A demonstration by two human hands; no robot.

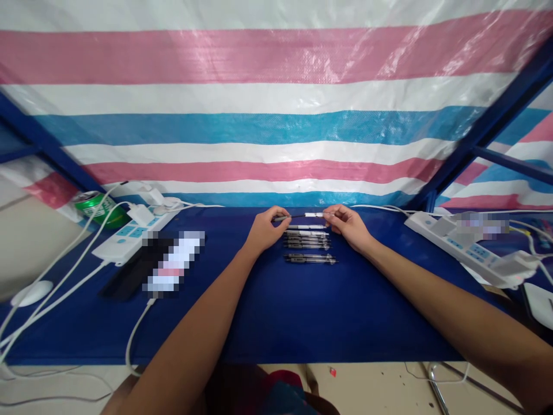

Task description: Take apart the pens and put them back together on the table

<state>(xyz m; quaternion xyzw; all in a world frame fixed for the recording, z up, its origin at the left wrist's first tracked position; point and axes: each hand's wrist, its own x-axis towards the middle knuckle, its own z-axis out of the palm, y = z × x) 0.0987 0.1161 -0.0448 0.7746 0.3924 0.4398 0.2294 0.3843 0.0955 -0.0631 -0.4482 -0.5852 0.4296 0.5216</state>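
Observation:
My left hand [266, 230] pinches the dark grip section [281, 218] of a pen near the back of the blue table. From that section a thin dark refill [298, 216] points right, toward a white-labelled pen barrel [313, 215]. My right hand [348, 227] holds this barrel at its far end between thumb and fingers. Whether the refill tip sits inside the barrel, I cannot tell. Just below both hands lie several black and clear pens [306, 239], side by side. Slightly nearer to me is a small separate group of pens [309, 259].
At left stand a power strip [129, 235] with plugs, a green can [103, 208] and a charging phone [175, 262], pixelated. Another power strip [470, 248] lies at right. White cables run along the table [328, 311], and a striped plastic sheet [268, 127] hangs behind it.

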